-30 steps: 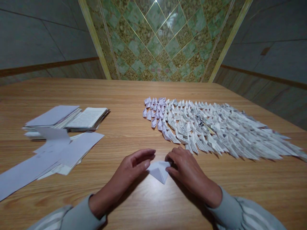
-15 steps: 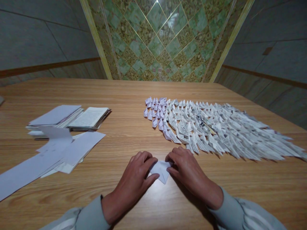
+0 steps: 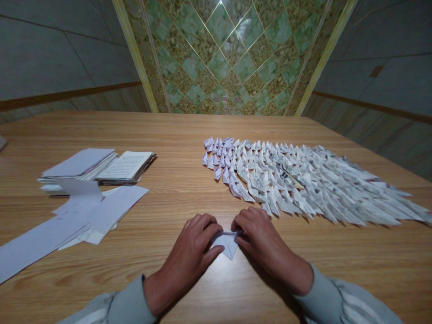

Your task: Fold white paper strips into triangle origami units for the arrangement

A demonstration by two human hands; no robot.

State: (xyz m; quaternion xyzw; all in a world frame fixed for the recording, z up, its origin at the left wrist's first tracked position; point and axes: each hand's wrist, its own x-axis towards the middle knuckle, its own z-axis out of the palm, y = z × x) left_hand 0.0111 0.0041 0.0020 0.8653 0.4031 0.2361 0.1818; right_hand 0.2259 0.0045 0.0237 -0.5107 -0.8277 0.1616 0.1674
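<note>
Left of frame: loose white sheets (image 3: 77, 216) fanned on the surface (image 3: 175, 135) in front of a paper stack (image 3: 101, 165), well apart from the work. Lower centre: left grip (image 3: 194, 252) is curled onto the left edge of the small folded paper (image 3: 228, 245) and right grip (image 3: 261, 238) pinches its right edge, with the paper lying on the surface between them. The spread of folded pieces (image 3: 303, 184) lies just beyond the right knuckles, nothing blocking. Vs 1 s ago: left grip lay flat and open beside the paper, is now clenched on it, and less paper shows.
</note>
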